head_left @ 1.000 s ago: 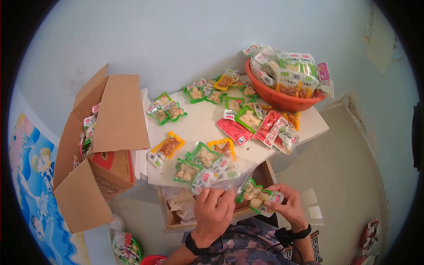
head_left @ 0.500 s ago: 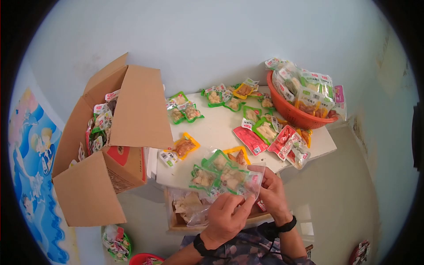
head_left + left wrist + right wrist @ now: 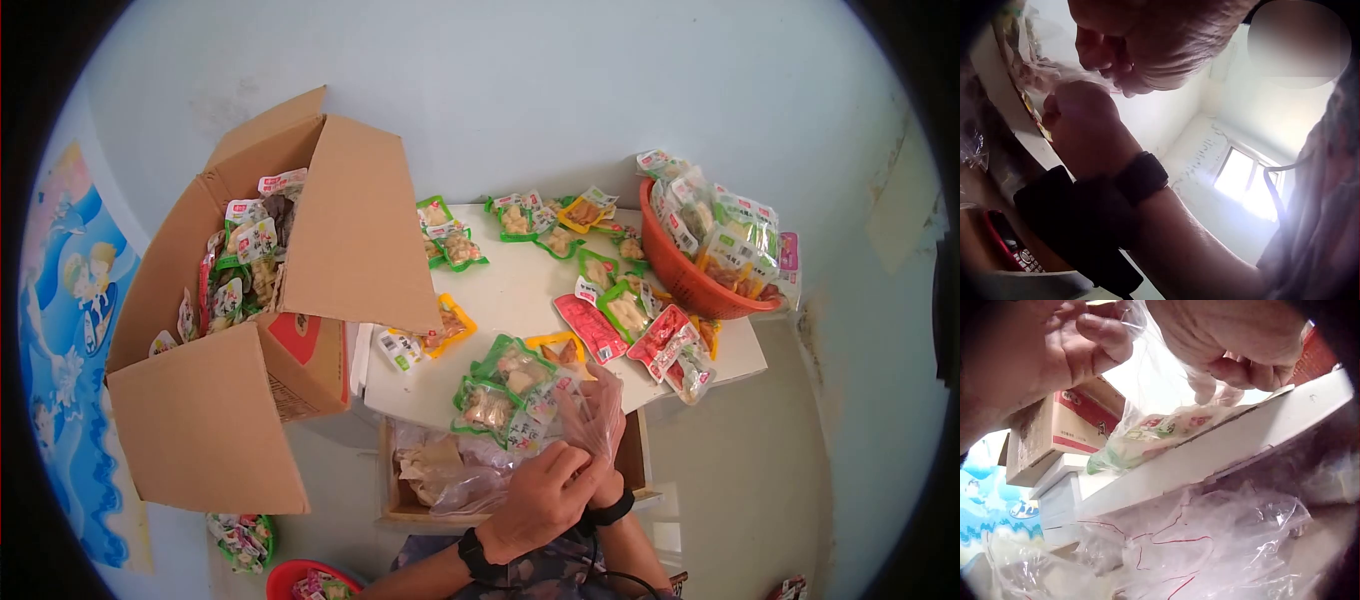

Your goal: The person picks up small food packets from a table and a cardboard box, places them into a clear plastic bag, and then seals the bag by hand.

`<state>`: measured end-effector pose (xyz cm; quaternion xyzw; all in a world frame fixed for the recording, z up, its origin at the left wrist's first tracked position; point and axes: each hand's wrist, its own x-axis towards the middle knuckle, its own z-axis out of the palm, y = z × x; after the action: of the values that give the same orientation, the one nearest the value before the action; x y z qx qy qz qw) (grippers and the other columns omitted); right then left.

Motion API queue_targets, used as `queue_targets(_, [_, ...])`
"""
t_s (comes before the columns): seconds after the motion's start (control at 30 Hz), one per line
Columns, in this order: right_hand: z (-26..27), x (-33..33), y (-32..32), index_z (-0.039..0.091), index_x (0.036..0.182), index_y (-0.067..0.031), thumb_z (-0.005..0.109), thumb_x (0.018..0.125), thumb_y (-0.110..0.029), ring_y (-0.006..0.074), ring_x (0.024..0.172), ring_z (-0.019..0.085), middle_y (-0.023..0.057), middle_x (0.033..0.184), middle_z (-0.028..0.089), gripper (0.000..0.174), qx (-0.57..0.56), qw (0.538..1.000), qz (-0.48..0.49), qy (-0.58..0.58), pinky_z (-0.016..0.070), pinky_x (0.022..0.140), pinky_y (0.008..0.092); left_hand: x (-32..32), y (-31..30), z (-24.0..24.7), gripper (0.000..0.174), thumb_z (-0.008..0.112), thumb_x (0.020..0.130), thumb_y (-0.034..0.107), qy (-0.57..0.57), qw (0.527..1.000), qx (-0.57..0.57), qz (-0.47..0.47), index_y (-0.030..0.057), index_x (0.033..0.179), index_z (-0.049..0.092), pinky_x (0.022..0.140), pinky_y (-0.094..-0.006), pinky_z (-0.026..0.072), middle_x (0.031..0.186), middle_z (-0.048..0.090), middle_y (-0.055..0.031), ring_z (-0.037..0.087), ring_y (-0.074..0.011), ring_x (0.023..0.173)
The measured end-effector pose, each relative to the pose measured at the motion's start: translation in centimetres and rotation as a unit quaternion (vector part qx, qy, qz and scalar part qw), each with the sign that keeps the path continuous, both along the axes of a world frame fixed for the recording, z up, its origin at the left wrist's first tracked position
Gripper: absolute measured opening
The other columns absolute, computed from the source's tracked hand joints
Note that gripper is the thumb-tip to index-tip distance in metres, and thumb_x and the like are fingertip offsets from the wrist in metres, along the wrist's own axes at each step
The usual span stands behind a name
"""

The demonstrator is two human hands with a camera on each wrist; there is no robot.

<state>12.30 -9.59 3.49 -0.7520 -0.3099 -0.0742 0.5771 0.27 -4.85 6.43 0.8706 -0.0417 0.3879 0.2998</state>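
A clear plastic bag (image 3: 572,412) with several green-edged food packets (image 3: 512,370) in it lies at the table's front edge, pale lumps showing through the packets' windows. My left hand (image 3: 545,500) pinches the bag's loose film close to the other hand; in the right wrist view its thumb and finger hold a fold of the film. Bent fingers of my right hand (image 3: 608,485) grip the bag's upper part, film spread over the fingertips. Seen from the right wrist, the bag's packets (image 3: 1160,434) rest on the white table edge under both hands.
An open cardboard box (image 3: 360,220) full of packets stands left. An orange basket (image 3: 690,275) heaped with packets sits at the table's back right. More packets (image 3: 625,312) lie across the white table (image 3: 510,290). Below, an open drawer (image 3: 640,450) contains plastic bags (image 3: 470,480).
The green-edged packet from my right hand went into the clear bag. My right hand then shifted to the bag itself, its film now over the fingers. The head view has swung left.
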Motion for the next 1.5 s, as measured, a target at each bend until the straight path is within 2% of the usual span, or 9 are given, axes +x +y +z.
queue_targets(0.2, [-0.7,1.5,-0.9,0.058,0.123,0.0013,0.069,0.099,-0.010,0.0121,0.082,0.064,0.0076,0.101,0.068,0.029,0.100,0.974,0.120,0.162,0.0544,0.070,0.0282,-0.6,0.5,-0.7,0.041,0.079,0.084,0.010,-0.008,1.000,-0.011,0.001,0.0004,0.122,0.068,0.077,-0.0398,0.0542,0.103,0.064,-0.0081,0.064,-0.0289,0.091])
queue_targets(0.3, [0.4,2.2,-3.0,0.059,0.121,0.0032,0.064,0.102,-0.009,0.0143,0.089,0.069,0.0118,0.107,0.071,0.023,0.118,0.954,0.146,0.234,0.0569,0.077,0.0286,-2.4,2.2,0.4,0.055,0.082,0.082,0.020,0.038,0.997,0.049,0.049,0.0009,0.130,0.064,0.100,-0.0448,0.0501,0.124,0.065,-0.0129,0.061,-0.0325,0.118])
queue_targets(0.43, [0.8,1.9,-4.5,0.061,0.113,0.0034,0.062,0.102,-0.005,0.0168,0.090,0.071,0.0139,0.104,0.072,0.014,0.143,0.940,0.137,0.279,0.0593,0.080,0.0302,-2.3,3.5,0.3,0.083,0.083,0.077,0.025,0.176,0.974,0.121,0.074,-0.0015,0.147,0.049,0.123,-0.0509,0.0268,0.155,0.047,-0.0189,0.036,-0.0339,0.150])
queue_targets(0.83, [6.6,-0.1,-4.1,0.059,0.111,0.0037,0.062,0.100,0.003,0.0185,0.086,0.073,0.0149,0.104,0.072,0.012,0.213,0.909,0.236,0.269,0.0624,0.072,0.0301,-0.1,5.9,0.4,0.051,0.071,0.078,0.006,0.080,0.969,0.119,0.201,0.0049,0.129,0.066,0.104,-0.0448,0.0436,0.134,0.065,-0.0109,0.057,-0.0284,0.128])
queue_targets(0.93, [7.6,0.1,-3.7,0.059,0.116,0.0029,0.063,0.100,0.001,0.0194,0.093,0.072,0.0151,0.111,0.071,0.017,0.268,0.907,0.225,0.234,0.0614,0.078,0.0319,0.6,8.6,1.4,0.042,0.064,0.084,0.001,-0.035,0.985,0.021,0.166,0.0033,0.126,0.067,0.096,-0.0456,0.0493,0.124,0.069,-0.0119,0.064,-0.0323,0.117])
queue_targets(1.0, [8.1,0.9,-3.0,0.059,0.120,0.0017,0.066,0.098,-0.001,0.0194,0.099,0.071,0.0142,0.117,0.069,0.023,0.270,0.921,0.215,0.184,0.0600,0.084,0.0333,0.6,10.0,2.7,0.025,0.055,0.099,0.006,-0.025,0.978,-0.130,0.159,-0.0011,0.118,0.070,0.092,-0.0396,0.0533,0.108,0.074,-0.0142,0.070,-0.0261,0.102])
queue_targets(1.2, [7.3,2.6,-1.8,0.055,0.143,-0.0040,0.081,0.087,-0.012,0.0223,0.117,0.065,0.0108,0.136,0.061,0.062,0.055,0.952,0.259,0.152,0.0521,0.101,0.0388,0.7,13.4,3.7,0.032,0.048,0.110,0.018,0.012,0.920,-0.391,0.004,-0.0052,0.106,0.070,0.094,-0.0345,0.0537,0.100,0.077,-0.0122,0.072,-0.0190,0.094])
queue_targets(1.37, [4.4,2.6,0.3,0.032,0.160,-0.0088,0.089,0.080,-0.019,0.0309,0.142,0.047,0.0155,0.153,0.046,0.098,-0.012,0.931,0.344,0.124,0.0418,0.115,0.0417,0.5,14.2,2.6,0.034,0.049,0.110,0.023,0.012,0.888,-0.455,-0.067,-0.0062,0.109,0.068,0.098,-0.0346,0.0519,0.105,0.077,-0.0155,0.071,-0.0199,0.102])
queue_targets(1.5, [4.1,2.1,1.7,0.046,0.149,-0.0056,0.090,0.078,-0.024,0.0352,0.142,0.043,0.0186,0.150,0.046,0.086,0.022,0.920,0.337,0.199,0.0374,0.116,0.0432,-0.2,15.2,1.2,0.037,0.054,0.108,0.024,0.055,0.890,-0.450,-0.051,-0.0076,0.124,0.064,0.100,-0.0354,0.0510,0.112,0.076,-0.0139,0.069,-0.0187,0.106])
